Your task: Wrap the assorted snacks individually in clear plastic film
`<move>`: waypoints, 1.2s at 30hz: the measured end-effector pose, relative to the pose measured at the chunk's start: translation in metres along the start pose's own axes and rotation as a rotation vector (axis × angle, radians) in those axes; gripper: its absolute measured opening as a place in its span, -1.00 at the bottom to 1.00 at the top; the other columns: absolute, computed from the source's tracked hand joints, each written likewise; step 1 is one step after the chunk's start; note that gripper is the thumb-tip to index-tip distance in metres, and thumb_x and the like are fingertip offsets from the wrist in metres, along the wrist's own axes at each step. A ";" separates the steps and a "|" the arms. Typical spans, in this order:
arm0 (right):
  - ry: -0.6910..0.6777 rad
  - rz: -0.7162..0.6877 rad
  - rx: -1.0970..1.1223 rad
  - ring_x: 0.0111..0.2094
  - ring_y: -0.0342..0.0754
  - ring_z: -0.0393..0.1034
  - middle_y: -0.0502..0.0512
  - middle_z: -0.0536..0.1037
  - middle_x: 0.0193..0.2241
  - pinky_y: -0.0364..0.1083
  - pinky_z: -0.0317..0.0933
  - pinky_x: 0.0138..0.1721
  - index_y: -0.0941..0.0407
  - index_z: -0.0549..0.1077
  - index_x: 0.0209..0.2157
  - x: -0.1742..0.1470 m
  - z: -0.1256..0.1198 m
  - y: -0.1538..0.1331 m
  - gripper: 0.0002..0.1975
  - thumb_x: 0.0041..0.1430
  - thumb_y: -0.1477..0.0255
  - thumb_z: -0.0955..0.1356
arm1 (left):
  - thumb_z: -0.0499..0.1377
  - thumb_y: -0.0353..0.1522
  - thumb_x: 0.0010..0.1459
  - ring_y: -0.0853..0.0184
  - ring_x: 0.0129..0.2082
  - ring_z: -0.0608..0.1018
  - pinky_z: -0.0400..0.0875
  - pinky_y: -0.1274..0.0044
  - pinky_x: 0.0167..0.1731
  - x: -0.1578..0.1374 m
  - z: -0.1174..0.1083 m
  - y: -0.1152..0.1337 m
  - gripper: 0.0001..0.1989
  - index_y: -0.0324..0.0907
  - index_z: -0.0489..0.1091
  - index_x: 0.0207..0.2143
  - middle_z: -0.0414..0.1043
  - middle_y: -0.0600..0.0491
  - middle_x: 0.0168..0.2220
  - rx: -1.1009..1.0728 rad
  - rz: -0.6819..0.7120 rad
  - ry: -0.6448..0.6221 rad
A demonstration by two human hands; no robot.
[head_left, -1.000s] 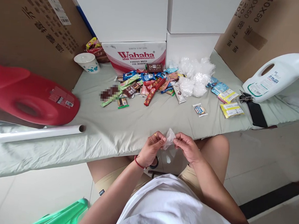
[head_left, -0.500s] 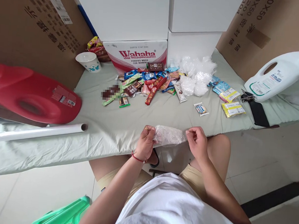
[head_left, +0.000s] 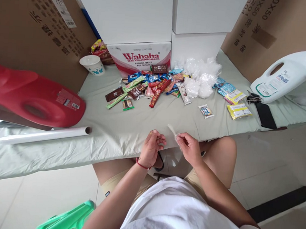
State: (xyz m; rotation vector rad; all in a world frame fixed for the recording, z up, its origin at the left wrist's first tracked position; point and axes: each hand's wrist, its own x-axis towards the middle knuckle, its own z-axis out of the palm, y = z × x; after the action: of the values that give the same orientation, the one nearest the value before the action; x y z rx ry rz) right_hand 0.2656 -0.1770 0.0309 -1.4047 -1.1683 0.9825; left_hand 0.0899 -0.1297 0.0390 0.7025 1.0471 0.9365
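My right hand (head_left: 191, 146) pinches a thin, clear plastic bag (head_left: 173, 130) between thumb and fingers, near the table's front edge. The bag is turned nearly edge-on and stands up at a slant. To its left, my left hand (head_left: 153, 147) is loosely curled with its fingers apart, and I see nothing in it. Beyond both hands lies a mixed pile of wrapped snacks, among them a red-wrapped bar (head_left: 159, 93) and a white-wrapped bar (head_left: 184, 94). A heap of crumpled clear plastic bags (head_left: 202, 76) rests beside the pile. One small snack packet (head_left: 205, 111) lies apart.
A red jug (head_left: 39, 100) and a white roll (head_left: 48, 134) lie at left, with a paper cup (head_left: 93, 65) behind. A white detergent bottle (head_left: 285, 77), keys, a black phone (head_left: 266, 115) and yellow packets (head_left: 238, 111) are at right. Boxes (head_left: 139, 56) wall the back.
My left hand has let go of the plastic bag, which my right hand now holds. The bag has turned from flat to edge-on. My right hand has moved a little left.
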 end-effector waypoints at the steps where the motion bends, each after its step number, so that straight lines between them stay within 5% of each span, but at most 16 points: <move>1: 0.014 0.070 0.074 -0.48 -0.06 0.25 0.01 0.49 -0.47 -0.07 0.15 -0.43 0.01 0.55 -0.27 -0.001 0.002 0.000 -0.69 0.31 0.05 0.41 | 0.34 0.11 0.09 0.41 -0.37 0.52 0.36 0.59 -0.47 -0.004 0.001 -0.003 -0.47 -0.12 0.30 -0.32 0.45 0.10 -0.31 0.057 0.035 -0.021; 5: 0.013 0.227 0.321 -0.54 -0.14 0.14 -0.04 0.40 -0.52 -0.11 0.05 -0.50 0.03 0.56 -0.33 -0.001 0.009 0.001 -0.63 0.16 0.00 0.48 | 0.45 -0.09 0.03 0.31 -0.19 0.54 0.45 0.51 -0.21 -0.014 0.009 -0.018 -0.59 -0.15 0.45 -0.22 0.49 0.02 -0.19 0.356 0.215 -0.079; 8: 0.014 0.259 0.376 -0.55 -0.16 0.11 -0.04 0.44 -0.50 -0.12 0.02 -0.51 0.05 0.58 -0.33 0.000 0.009 0.000 -0.64 0.09 0.04 0.52 | 0.39 -0.17 0.10 0.29 -0.23 0.54 0.43 0.47 -0.19 -0.011 0.011 -0.024 -0.73 -0.15 0.49 -0.29 0.53 0.00 -0.24 0.452 0.257 -0.056; 14: 0.163 0.213 0.237 -0.53 -0.14 0.13 -0.03 0.47 -0.51 -0.11 0.01 -0.51 0.05 0.59 -0.34 0.006 -0.003 0.002 -0.66 0.04 0.09 0.55 | 0.34 -0.21 0.14 0.31 -0.35 0.48 0.36 0.46 -0.25 -0.008 0.004 -0.011 -0.80 -0.13 0.48 -0.40 0.48 0.07 -0.41 0.511 0.288 0.004; 18: 0.228 0.163 0.125 -0.49 -0.10 0.22 -0.02 0.48 -0.51 -0.10 0.12 -0.43 0.04 0.53 -0.41 0.007 -0.005 0.007 -0.68 0.08 0.10 0.55 | 0.37 -0.22 0.11 0.27 -0.31 0.47 0.37 0.44 -0.21 -0.017 0.009 -0.013 -0.79 -0.10 0.42 -0.33 0.48 0.05 -0.32 0.681 0.441 -0.051; 22: 0.255 0.135 0.010 -0.49 -0.07 0.25 -0.03 0.47 -0.54 -0.08 0.15 -0.40 0.02 0.48 -0.45 0.004 -0.002 0.004 -0.72 0.13 0.16 0.53 | 0.52 -0.19 -0.09 0.12 -0.16 0.51 0.40 0.33 -0.12 -0.024 0.023 -0.029 -0.53 -0.09 0.41 -0.20 0.48 -0.06 -0.16 0.852 0.590 -0.086; 25: 0.258 0.108 -0.049 -0.51 -0.08 0.22 -0.04 0.44 -0.56 -0.08 0.14 -0.41 0.01 0.45 -0.48 0.002 -0.001 -0.003 -0.72 0.14 0.19 0.52 | 0.45 -0.28 -0.01 0.05 -0.11 0.51 0.38 0.27 -0.08 -0.025 0.029 -0.038 -0.64 -0.09 0.45 -0.17 0.49 -0.10 -0.14 0.940 0.629 -0.032; 29: 0.193 0.087 -0.022 -0.49 -0.07 0.26 -0.01 0.48 -0.53 -0.07 0.18 -0.40 0.02 0.45 -0.46 0.000 -0.003 -0.007 -0.70 0.16 0.16 0.52 | 0.25 -0.30 0.20 0.15 -0.21 0.52 0.37 0.33 -0.13 -0.021 0.031 -0.034 -0.93 -0.09 0.51 -0.29 0.51 -0.04 -0.25 0.803 0.567 -0.054; 33: 0.104 0.077 0.081 -0.37 -0.05 0.38 0.04 0.54 -0.37 -0.07 0.30 -0.30 0.02 0.53 -0.24 -0.003 -0.007 -0.003 -0.70 0.30 0.08 0.43 | 0.23 -0.18 0.22 0.31 -0.42 0.45 0.33 0.45 -0.32 -0.012 0.027 -0.026 -0.77 -0.13 0.52 -0.39 0.47 0.06 -0.45 0.452 0.250 -0.043; 36: 0.049 0.083 0.097 -0.15 -0.01 0.48 0.10 0.57 -0.18 -0.05 0.42 -0.13 0.02 0.50 -0.08 -0.008 -0.007 0.001 -0.63 0.22 0.09 0.49 | 0.31 -0.15 0.10 0.39 -0.47 0.39 0.27 0.51 -0.38 -0.007 0.026 -0.024 -0.73 -0.17 0.53 -0.44 0.44 0.11 -0.51 0.248 0.121 0.003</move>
State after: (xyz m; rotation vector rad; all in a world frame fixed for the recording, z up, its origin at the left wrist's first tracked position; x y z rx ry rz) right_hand 0.2707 -0.1863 0.0304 -1.4011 -1.0197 1.0434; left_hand 0.1195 -0.1476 0.0306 0.9789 1.1446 0.9192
